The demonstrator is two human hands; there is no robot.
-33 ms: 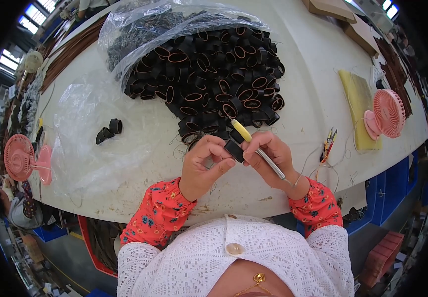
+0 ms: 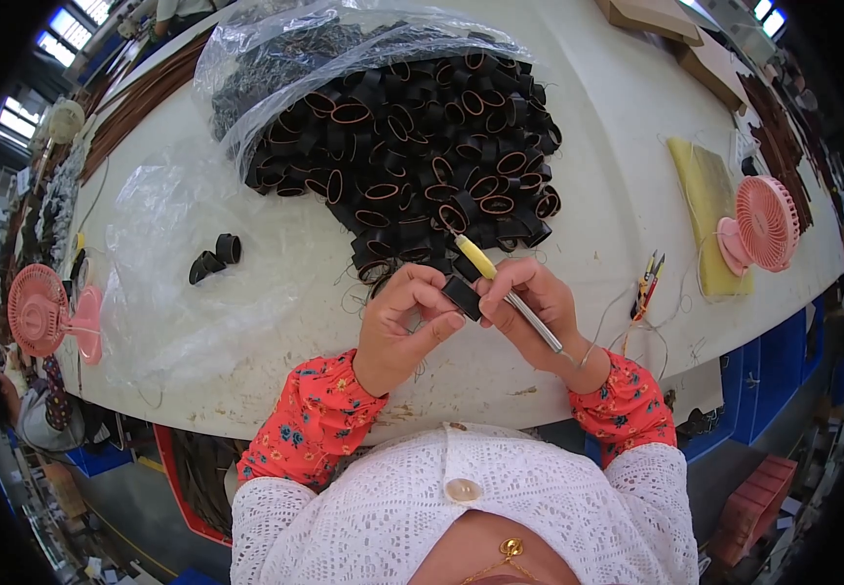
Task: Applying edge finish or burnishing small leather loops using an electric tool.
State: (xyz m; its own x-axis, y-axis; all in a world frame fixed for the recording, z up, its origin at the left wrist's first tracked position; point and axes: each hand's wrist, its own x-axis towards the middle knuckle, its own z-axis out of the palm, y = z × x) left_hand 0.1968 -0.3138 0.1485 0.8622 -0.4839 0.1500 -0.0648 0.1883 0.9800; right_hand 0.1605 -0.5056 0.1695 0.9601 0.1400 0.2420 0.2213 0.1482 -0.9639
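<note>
Both hands meet just above the near table edge: left hand point(image 2: 404, 317) pinches a small black band piece point(image 2: 463, 296) between thumb and fingertips, fingers closed on it, turned so its open side faces the tool. Right hand point(image 2: 536, 310) is closed around a thin tool with a yellow tip and metal shaft point(image 2: 508, 292), held like a pen, its yellow end pointing up toward the pile and crossing just beside the black piece, likely so the tip can work on it while the other hand steadies it. The piece sits between the two hands, touching both, lifted off the white table point(image 2: 627, 195). Directly beyond the hands lies a big heap of black loops with coppery inner rims point(image 2: 422, 156), spilling from an open clear plastic bag point(image 2: 344, 49) that still holds darker ones at the back. A flat clear plastic sheet point(image 2: 188, 283) lies left, with two separate black loops point(image 2: 215, 258) on it, apart from the heap. Pink fan point(image 2: 763, 224) right, another pink fan point(image 2: 46, 312) left, yellow pad point(image 2: 705, 205), small snips point(image 2: 650, 283) near the right wrist.
</note>
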